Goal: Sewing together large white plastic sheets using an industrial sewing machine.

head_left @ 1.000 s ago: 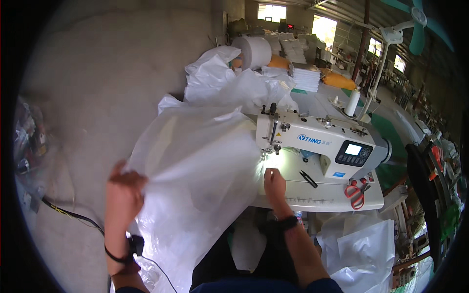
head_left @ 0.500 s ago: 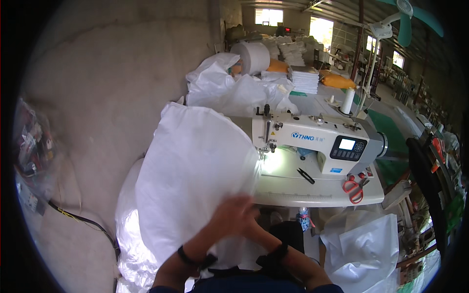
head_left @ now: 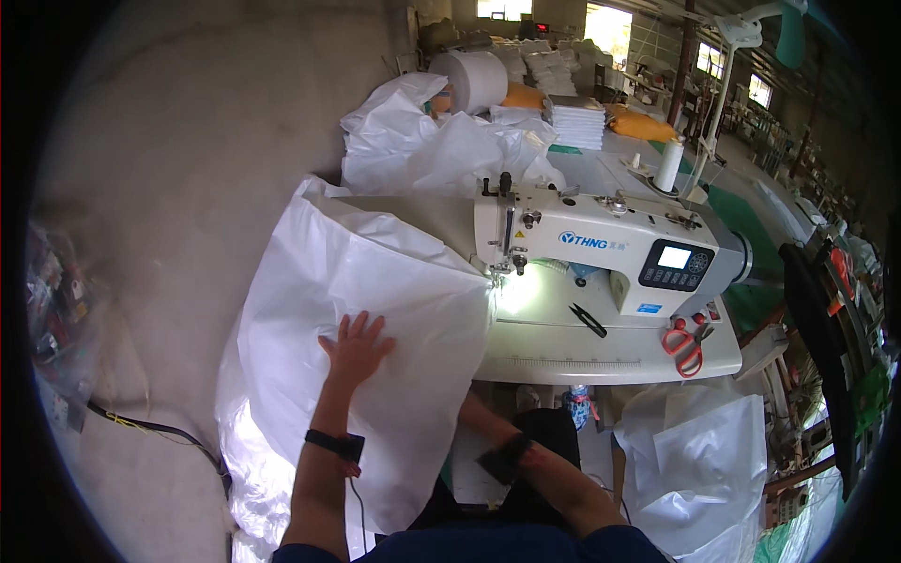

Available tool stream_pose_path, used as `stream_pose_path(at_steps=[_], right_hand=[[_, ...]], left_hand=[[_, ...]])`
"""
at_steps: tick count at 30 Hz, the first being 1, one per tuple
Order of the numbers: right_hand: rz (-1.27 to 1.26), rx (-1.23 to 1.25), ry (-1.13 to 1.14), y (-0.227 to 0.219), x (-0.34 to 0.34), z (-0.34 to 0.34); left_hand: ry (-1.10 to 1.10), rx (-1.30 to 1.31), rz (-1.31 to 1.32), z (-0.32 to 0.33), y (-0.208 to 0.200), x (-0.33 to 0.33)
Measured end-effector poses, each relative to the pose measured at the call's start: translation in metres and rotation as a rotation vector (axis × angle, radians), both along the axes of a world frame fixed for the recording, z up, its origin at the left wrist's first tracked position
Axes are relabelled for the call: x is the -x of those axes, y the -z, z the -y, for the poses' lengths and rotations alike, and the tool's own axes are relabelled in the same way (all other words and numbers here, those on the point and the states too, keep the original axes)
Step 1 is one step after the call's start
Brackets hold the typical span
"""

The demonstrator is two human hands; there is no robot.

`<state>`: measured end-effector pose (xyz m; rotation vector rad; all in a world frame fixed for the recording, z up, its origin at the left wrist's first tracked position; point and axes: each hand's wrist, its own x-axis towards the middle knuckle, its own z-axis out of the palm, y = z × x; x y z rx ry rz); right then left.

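A large white woven-plastic sheet or bag (head_left: 413,413) hangs over the left end of the sewing table (head_left: 535,352). Its right edge lies by the needle area of a white sewing machine (head_left: 582,220), under a bright lamp. My left hand (head_left: 357,349) rests flat on the white material with fingers spread. From the lower right, my right hand (head_left: 472,413) reaches beneath the material's right edge; its fingers are hidden there. Black thread snips (head_left: 588,320) and red-handled scissors (head_left: 684,351) lie on the table to the right.
A white thread cone (head_left: 668,167) stands behind the machine. Crumpled white sheets (head_left: 404,131), a white roll (head_left: 477,80) and a folded stack (head_left: 575,124) lie farther back. More white material (head_left: 694,460) hangs at lower right. A black cable (head_left: 160,432) runs at left.
My hands, close together before, have parted. The left moved up and left onto the material; the right went under its edge. The material's top edge has folded open, and the view has shifted slightly.
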<state>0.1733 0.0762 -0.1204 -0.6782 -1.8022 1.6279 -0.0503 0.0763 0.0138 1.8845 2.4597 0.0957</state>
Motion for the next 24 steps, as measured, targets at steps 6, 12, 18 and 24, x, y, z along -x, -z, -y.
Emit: stream_pose_path(at_steps=[6, 12, 18, 24], right_hand=[[0.282, -0.651, -0.385, -0.078, 0.096, -0.003], [0.672, -1.076, -0.184, -0.166, 0.150, -0.077], [0.533, -1.044, 0.076, -0.116, 0.176, -0.079], [0.089, -0.082, -0.586, -0.014, 0.124, 0.036]], left_hand=[[0.201, 0.298, 0.163, -0.076, -0.037, 0.062], [0.329, 0.324, 0.238, -0.154, -0.031, 0.096], [0.362, 0.315, 0.206, -0.182, -0.024, 0.103], [0.407, 0.233, 0.091, -0.147, -0.018, 0.109]])
